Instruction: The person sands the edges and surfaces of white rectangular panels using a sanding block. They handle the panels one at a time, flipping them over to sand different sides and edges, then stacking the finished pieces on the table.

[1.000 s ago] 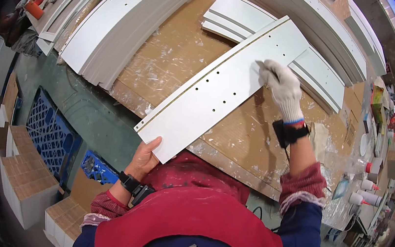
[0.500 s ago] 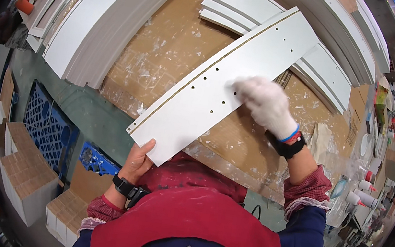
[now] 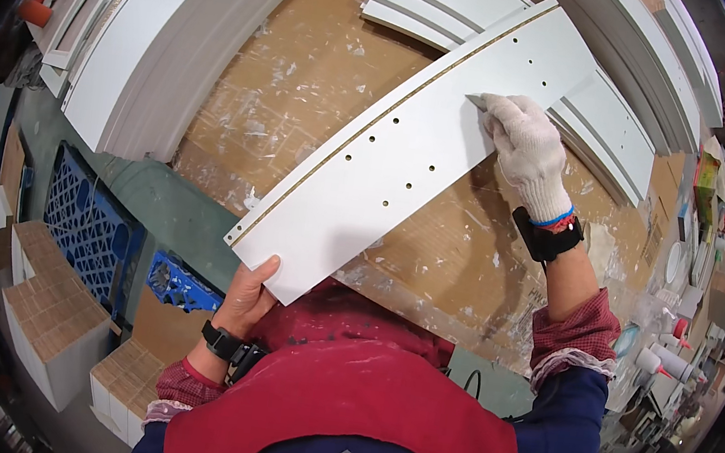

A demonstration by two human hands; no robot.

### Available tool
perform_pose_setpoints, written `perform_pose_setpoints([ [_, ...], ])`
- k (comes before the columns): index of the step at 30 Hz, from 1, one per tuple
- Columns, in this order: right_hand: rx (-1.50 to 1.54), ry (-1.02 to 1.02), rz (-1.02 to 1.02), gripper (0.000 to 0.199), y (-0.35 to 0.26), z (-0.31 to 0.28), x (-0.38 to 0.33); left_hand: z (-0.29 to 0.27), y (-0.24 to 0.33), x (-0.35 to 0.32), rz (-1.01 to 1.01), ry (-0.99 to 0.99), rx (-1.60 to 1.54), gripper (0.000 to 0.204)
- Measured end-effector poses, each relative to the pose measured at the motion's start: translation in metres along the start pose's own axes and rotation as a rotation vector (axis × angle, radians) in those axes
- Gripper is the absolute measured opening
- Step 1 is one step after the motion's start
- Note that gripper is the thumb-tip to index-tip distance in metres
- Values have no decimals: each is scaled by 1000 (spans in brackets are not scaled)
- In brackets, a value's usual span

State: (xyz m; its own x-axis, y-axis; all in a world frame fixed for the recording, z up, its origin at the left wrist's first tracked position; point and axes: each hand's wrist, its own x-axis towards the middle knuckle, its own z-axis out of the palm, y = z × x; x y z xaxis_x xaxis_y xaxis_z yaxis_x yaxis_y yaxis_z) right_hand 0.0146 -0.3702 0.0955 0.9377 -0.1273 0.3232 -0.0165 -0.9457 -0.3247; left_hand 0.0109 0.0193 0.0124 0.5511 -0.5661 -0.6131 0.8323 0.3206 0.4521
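Note:
A long white drilled panel (image 3: 328, 213), with a brown groove along its left long edge, slants from near my waist up to the far right. My bare left hand (image 3: 247, 297) grips its near end, the thumb on top and the fingers hidden underneath. Over the panel's right edge, past its middle, is my white-gloved right hand (image 3: 526, 147), its fingers pinched together. From them a small grey pointed piece (image 3: 476, 101) sticks out against the white face; its exact kind is not clear. The panel's far end lies over stacked white grooved boards (image 3: 605, 134).
Brown cardboard (image 3: 279, 98) with white specks covers the worktable. Rows of white boards (image 3: 145, 46) stand on its left and far right. Bottles (image 3: 649, 360) and tools crowd the right side. Blue plastic crates (image 3: 78, 219) and stacked boards (image 3: 68, 299) stand at the lower left.
My right hand has moved up and to the right along the panel, and the grey piece in its fingers now shows. My left hand keeps its grip on the near end.

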Motion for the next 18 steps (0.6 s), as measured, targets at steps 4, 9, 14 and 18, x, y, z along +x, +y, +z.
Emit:
perform_pose_setpoints([
  [4,-117,29,-29,20,-3,1,-2,1,2,0,-17,-12,2,61],
  [9,-172,-71,-88,20,-4,-4,3,0,1,0,-16,-3,5,60],
  [14,-101,-137,-79,20,-6,-12,6,-1,0,0,-17,6,3,59],
  [18,-86,-38,-9,19,-6,-5,3,-1,1,1,-10,-2,4,59],
])
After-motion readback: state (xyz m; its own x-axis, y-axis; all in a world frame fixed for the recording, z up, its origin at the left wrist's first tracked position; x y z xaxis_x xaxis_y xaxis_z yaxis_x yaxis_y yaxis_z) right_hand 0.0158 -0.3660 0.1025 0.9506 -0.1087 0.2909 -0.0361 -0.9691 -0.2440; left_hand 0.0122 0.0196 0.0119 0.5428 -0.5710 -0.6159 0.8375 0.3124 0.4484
